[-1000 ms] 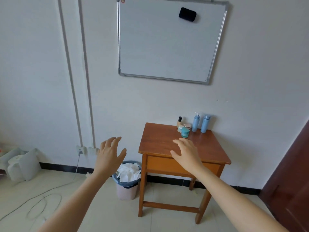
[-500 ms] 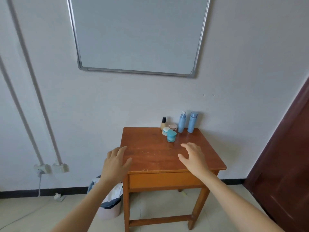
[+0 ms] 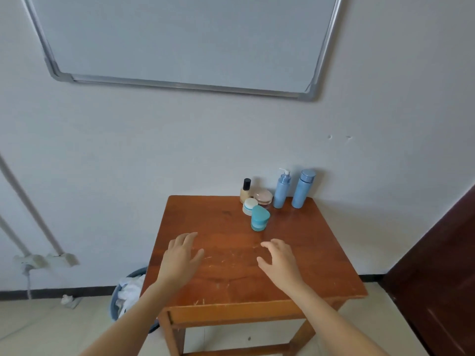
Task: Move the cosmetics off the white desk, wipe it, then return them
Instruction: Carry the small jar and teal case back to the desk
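Observation:
Several cosmetics stand at the back right of a brown wooden table (image 3: 231, 283): a teal jar (image 3: 260, 218), a white jar (image 3: 249, 206), a pink round jar (image 3: 263, 197), a beige bottle with a black cap (image 3: 245, 191), a blue pump bottle (image 3: 281, 189) and a blue capped bottle (image 3: 303, 189). My left hand (image 3: 181, 258) hovers over the table's left half, fingers spread, holding nothing. My right hand (image 3: 280, 260) is over the middle, fingers apart and empty, a short way in front of the teal jar. No white desk is in view.
A whiteboard (image 3: 180, 39) hangs on the wall above. A bin with white paper (image 3: 128, 294) stands on the floor left of the table. A dark wooden door (image 3: 442, 273) is at the right. Pipes and a wall socket (image 3: 33, 260) sit at the left.
The view has come closer to the table. Both hands have moved forward over the tabletop, the left one from beside the table's edge.

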`<state>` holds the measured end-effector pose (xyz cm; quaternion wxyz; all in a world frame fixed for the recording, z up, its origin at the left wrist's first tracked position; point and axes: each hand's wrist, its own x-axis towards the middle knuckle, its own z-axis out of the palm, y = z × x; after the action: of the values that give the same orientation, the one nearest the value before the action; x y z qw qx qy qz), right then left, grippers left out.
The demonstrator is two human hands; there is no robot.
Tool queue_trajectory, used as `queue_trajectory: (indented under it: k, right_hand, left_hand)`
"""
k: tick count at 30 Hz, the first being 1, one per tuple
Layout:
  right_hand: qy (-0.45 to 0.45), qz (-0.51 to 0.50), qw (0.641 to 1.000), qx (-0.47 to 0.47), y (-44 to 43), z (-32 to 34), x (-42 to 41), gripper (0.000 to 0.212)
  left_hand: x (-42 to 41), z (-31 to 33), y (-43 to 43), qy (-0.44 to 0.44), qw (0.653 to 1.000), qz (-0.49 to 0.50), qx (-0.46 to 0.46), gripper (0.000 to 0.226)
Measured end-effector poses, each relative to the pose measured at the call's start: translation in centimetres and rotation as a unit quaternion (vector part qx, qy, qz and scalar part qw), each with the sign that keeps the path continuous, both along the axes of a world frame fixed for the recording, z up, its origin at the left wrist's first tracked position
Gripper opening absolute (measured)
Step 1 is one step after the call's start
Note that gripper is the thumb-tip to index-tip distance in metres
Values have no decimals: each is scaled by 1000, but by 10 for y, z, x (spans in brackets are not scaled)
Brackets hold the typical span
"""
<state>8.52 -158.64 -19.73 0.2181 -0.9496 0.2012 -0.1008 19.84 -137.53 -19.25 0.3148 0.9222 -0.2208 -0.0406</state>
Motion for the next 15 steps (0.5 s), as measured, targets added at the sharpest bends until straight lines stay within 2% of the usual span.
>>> queue_trajectory:
  k: [6,12,15]
  right_hand:
    - [62,-16,998,11,-22,-26,43,43]
    - [99,-38,994,-35,-71,-9,106,49]
    - [115,-52,992,-17,-81,-12,129,51]
  left_hand:
    - [51,-31,-52,31,996,-50,60,50]
    - [109,-49,-110,65,993,-84,55,50]
    - [126,-62,-134,83,989,-103,60,50]
